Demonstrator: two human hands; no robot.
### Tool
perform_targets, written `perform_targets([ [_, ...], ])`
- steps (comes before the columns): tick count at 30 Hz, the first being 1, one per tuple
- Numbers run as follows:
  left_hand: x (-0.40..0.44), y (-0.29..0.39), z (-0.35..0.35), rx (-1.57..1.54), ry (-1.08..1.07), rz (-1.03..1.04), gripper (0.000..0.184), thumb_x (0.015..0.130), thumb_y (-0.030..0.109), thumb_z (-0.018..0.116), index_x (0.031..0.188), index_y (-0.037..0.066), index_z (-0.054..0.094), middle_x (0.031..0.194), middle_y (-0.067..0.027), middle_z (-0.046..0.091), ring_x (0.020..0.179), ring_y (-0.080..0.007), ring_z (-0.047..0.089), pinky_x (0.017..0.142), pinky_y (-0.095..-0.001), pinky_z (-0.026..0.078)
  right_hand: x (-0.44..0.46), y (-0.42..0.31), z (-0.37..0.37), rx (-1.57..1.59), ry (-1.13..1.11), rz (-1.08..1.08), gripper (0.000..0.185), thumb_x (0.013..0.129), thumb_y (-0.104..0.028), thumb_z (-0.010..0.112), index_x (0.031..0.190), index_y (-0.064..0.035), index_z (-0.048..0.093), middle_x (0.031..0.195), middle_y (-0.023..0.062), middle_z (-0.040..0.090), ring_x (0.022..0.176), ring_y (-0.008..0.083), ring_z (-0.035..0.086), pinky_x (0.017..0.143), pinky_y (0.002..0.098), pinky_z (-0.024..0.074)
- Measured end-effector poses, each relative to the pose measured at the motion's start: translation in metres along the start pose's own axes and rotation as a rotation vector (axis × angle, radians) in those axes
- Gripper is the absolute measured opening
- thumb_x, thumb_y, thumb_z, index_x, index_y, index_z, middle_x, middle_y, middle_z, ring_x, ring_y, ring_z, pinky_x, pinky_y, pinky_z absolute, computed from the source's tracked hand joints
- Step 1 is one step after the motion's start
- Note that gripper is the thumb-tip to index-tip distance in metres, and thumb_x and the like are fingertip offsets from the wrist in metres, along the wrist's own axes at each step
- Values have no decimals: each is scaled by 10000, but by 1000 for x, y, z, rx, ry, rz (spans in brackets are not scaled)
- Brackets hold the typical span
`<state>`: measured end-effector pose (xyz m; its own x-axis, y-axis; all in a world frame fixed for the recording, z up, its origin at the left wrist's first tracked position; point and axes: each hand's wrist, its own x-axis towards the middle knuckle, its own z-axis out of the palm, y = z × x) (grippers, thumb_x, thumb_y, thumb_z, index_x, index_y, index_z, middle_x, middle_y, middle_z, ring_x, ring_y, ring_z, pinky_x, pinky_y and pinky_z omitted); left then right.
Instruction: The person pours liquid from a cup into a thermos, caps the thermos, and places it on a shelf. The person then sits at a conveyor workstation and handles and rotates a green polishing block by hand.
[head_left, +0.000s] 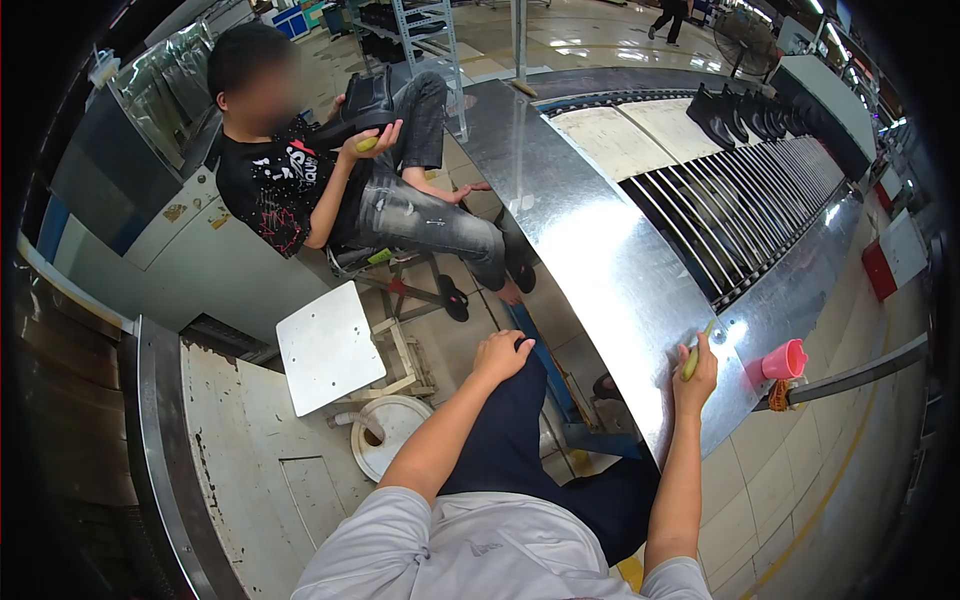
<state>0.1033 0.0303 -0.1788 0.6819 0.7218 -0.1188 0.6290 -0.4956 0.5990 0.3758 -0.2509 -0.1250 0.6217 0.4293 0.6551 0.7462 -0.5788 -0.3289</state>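
Observation:
On my knee rests my left hand (503, 357), its fingers curled; a small black spot shows at the fingers, too small to name. My right hand (697, 375) lies over the metal table (600, 240) near its front edge, closed around a slim yellow-green piece (690, 363) whose thin end points away from me. A pink cup (784, 360) stands just right of that hand, at the table's corner. Across from me, a seated person (290, 170) holds a black boot (362, 108) and a similar yellow-green piece (367, 144).
Beyond the table runs a conveyor with metal rollers (700, 220), with several black boots (730, 112) at its far end. A white stool (328, 345) and a round white lid-like disc (392, 440) are at my left. A curved metal rail (850, 375) passes near the cup.

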Motion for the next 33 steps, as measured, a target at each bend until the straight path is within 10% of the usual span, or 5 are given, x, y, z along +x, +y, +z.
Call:
perform_targets([
  [8, -27, 20, 25, 444, 5, 428, 516, 987, 524, 612, 1216, 86, 757, 1349, -166, 663, 1436, -396, 454, 1148, -730, 282, 0, 5, -14, 345, -62, 348, 381, 957, -148, 763, 1317, -112, 644, 1104, 204, 744, 970, 352, 736, 859, 426, 571],
  [12, -66, 49, 26, 745, -410, 626, 570, 990, 553, 593, 1348, 128, 718, 1346, -134, 683, 1458, -381, 449, 1229, -734, 95, -28, -17, -38, 357, -165, 284, 445, 962, -160, 763, 1379, -124, 610, 1155, 216, 744, 1046, 375, 742, 912, 418, 573],
  [18, -95, 56, 75, 605, -865, 729, 519, 974, 533, 647, 1254, 114, 769, 1205, -122, 766, 1255, -326, 649, 1186, -616, 279, -79, -50, -66, -6, -225, -48, 505, 904, -183, 792, 1371, -92, 620, 1256, 225, 673, 1238, 444, 606, 1081, 506, 463],
  [25, -92, 55, 56, 76, -701, 587, 477, 1004, 452, 635, 1322, 103, 703, 1185, -168, 751, 1153, -375, 694, 1016, -503, 513, -77, -56, -67, -5, -213, -7, 488, 915, -201, 785, 1369, -110, 631, 1273, 206, 679, 1250, 436, 605, 1076, 508, 467],
  [33, -91, 63, 52, 90, -696, 585, 478, 1008, 428, 645, 1331, 79, 693, 1209, -181, 741, 1152, -389, 690, 984, -496, 543, -75, -53, -69, 0, -212, -31, 501, 916, -216, 781, 1379, -100, 631, 1283, 184, 686, 1240, 424, 614, 1073, 494, 470],
])
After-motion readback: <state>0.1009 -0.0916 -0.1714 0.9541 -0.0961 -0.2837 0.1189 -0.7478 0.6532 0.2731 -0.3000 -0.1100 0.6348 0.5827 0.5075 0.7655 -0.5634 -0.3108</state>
